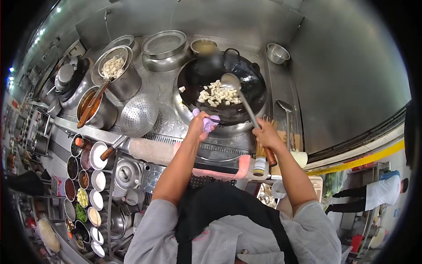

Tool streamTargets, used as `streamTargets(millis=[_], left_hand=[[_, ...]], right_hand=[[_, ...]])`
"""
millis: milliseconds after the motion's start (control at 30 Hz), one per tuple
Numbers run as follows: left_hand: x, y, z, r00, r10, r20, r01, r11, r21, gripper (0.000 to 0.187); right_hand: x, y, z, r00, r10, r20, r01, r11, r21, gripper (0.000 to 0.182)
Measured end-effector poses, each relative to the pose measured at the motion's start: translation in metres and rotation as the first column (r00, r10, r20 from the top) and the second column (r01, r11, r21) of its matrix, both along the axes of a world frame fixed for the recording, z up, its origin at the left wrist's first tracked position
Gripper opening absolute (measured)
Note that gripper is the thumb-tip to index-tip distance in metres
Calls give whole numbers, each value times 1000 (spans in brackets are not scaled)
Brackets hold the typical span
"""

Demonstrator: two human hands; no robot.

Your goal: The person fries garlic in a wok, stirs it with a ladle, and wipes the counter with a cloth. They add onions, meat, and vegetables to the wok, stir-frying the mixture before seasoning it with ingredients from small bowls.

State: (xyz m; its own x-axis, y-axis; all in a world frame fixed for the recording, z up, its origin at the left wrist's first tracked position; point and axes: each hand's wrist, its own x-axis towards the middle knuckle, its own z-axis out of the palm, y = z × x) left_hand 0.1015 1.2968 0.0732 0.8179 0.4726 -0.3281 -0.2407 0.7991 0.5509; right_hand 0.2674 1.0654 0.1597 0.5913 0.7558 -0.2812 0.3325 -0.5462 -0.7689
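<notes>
My left hand (200, 125) is closed around a purple cloth (205, 119) at the near rim of a large black wok (193, 83). In my right hand (267, 134) is the long handle of a metal ladle (231, 82), its wooden end sticking out below my fist. The ladle's bowl rests in the wok, touching pale, chunky food pieces (215, 96) gathered near the middle. One small piece lies apart at the wok's left side. Part of the wok's near rim is hidden by the cloth.
Left of the wok are a perforated skimmer (139, 115), a lidded pot (163, 50) and a strainer of pale pieces (113, 67). Ingredient bowls (97, 199) stand at lower left. A spatula (288, 127) and a bamboo brush (260, 147) lie right. Another person (382, 192) stands far right.
</notes>
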Motion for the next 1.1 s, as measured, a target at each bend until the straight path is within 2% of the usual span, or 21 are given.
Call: streamTargets(millis=[33,67,133,233,300,333,400,467,500,567,633,667,700,733,767,833,900,967,1033,1067,1100], left_hand=[[3,3,-4,999,-31,14,31,999,-27,15],[5,-1,-4,1000,12,-9,-12,999,35,21],[4,8,-13,998,-36,-61,40,997,69,26],[-6,8,1,991,-15,-132,37,986,161,36],[-27,4,16,978,56,-201,-5,969,247,41],[-45,5,20,964,110,-243,-34,955,294,43],[-87,25,11,952,157,-264,-68,946,318,41],[-130,43,-4,905,259,-337,-81,884,460,39],[-150,48,-8,876,311,-368,-80,847,525,38],[-177,60,-28,794,436,-423,24,673,739,42],[-203,61,-33,622,632,-462,217,428,878,43],[-209,66,-58,631,628,-455,233,406,884,43],[-212,63,-64,563,524,-639,374,529,762,44],[-213,59,-83,669,566,-482,356,325,876,45],[-208,56,-104,633,681,-369,395,126,910,45],[-209,37,-84,538,801,-263,371,55,927,43],[-221,28,-57,498,862,-96,287,-59,956,37],[-238,37,-33,467,882,65,214,-184,959,31],[-284,52,-13,445,875,191,152,-284,947,24],[-313,58,9,375,912,166,119,-225,967,21],[-347,63,25,300,944,135,81,-167,983,19]], right_hand=[[-5,0,6,997,24,-72,-23,1000,20,57],[-8,1,11,989,50,-141,-45,998,41,59],[-4,0,8,963,91,-255,-69,993,94,61],[15,15,12,994,-18,-110,29,995,98,62],[39,33,8,990,-66,124,53,993,105,60],[66,41,-14,977,-44,207,26,996,89,59],[69,59,-23,988,-18,156,5,997,82,58],[52,63,-10,993,-4,-115,14,996,83,57],[39,64,-3,987,40,-156,-29,997,76,57],[13,58,6,963,134,-234,-121,990,68,56],[1,37,2,970,155,-187,-134,984,118,56],[-5,32,3,985,158,-74,-153,986,66,55],[-20,26,16,970,61,-237,-46,997,70,55],[-19,18,12,965,6,-261,15,997,78,56],[-24,11,12,985,-54,-166,66,996,66,55],[-4,-10,-23,986,-12,166,-11,990,140,54],[31,-32,-80,961,-80,265,33,984,176,55],[23,-18,-85,961,-132,245,100,985,137,56],[-36,3,-30,980,-165,110,168,986,-18,56],[-51,14,-17,986,-152,70,156,986,-55,57],[-56,22,-20,993,-120,4,120,993,-20,57]])
